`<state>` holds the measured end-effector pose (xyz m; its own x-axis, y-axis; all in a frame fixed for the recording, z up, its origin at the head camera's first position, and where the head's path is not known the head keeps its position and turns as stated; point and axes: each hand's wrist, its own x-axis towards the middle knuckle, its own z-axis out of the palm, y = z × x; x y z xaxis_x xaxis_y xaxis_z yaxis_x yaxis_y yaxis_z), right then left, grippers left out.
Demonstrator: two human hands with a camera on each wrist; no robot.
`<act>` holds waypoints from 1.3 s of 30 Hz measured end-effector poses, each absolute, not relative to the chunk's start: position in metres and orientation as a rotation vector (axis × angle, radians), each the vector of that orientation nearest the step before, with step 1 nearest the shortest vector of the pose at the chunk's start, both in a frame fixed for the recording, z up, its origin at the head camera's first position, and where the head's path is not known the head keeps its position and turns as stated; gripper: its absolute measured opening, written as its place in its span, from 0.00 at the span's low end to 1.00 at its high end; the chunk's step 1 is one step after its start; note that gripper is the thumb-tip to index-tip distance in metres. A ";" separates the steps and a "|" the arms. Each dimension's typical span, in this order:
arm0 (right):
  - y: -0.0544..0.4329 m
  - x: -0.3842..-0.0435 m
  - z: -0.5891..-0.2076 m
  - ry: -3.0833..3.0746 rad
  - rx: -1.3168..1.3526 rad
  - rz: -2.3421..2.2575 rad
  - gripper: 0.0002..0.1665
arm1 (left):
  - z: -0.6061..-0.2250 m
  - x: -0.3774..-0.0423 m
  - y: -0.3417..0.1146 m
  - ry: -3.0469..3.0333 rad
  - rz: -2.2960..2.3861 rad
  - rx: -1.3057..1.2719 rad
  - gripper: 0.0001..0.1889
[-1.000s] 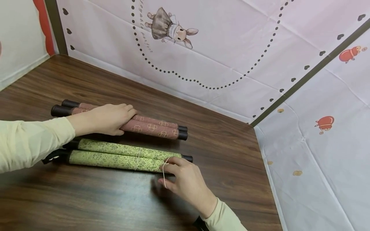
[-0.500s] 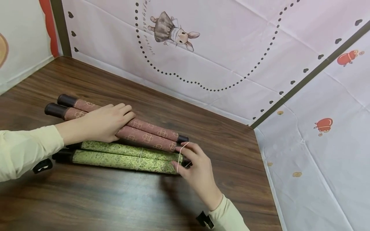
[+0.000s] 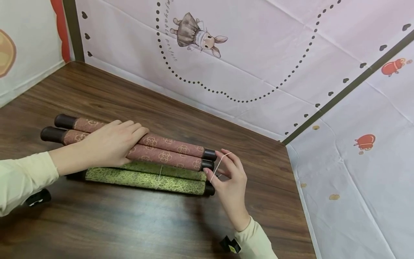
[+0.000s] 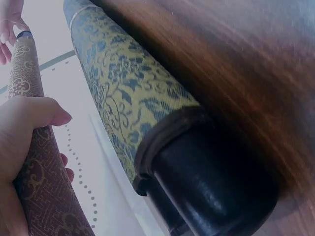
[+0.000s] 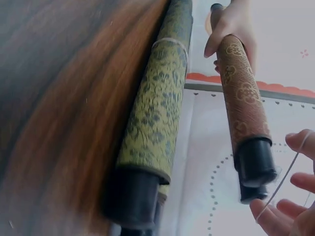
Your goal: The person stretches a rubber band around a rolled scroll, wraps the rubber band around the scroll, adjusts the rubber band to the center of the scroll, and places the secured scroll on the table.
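My left hand (image 3: 108,145) grips a pair of reddish-brown rolled scrolls (image 3: 165,156) with gold flower patterns and dark end knobs. In the right wrist view the red scrolls (image 5: 244,93) are raised off the table. My right hand (image 3: 231,190) stands just beyond their right ends, thumb and fingers spread apart inside a thin pale rubber band (image 3: 217,166), which is stretched across the fingertips. Below lies a pair of yellow-green patterned scrolls (image 3: 145,180) with black knobs, bound by a pale band (image 4: 81,14) around the middle. The red pair partly covers the green pair in the head view.
The scrolls are over a dark wood-grain table (image 3: 129,223). A pink-white printed cloth wall (image 3: 258,54) rises along the back, and another white cloth wall (image 3: 362,201) stands at the right. Black wrist straps (image 3: 230,245) show at the sleeves.
The red scrolls have come up off the table, and their right ends now overlap the green pair. My right hand has moved right and slightly up to those ends with the band.
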<state>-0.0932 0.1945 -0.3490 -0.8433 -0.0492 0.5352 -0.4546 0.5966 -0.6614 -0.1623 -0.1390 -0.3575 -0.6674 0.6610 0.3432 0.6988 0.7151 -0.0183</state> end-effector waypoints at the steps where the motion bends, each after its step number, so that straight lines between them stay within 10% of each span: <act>1: 0.194 -0.094 -0.350 -2.348 0.377 1.212 0.30 | -0.357 -0.161 -0.139 -2.595 -0.173 -1.063 0.46; 16: 0.179 -0.092 -0.359 -2.222 0.144 1.787 0.39 | -0.355 -0.149 -0.132 -2.546 -0.199 -1.078 0.47; 39: 0.180 -0.092 -0.355 -2.164 -0.025 1.985 0.09 | -0.360 -0.139 -0.132 -2.312 -0.108 -1.225 0.41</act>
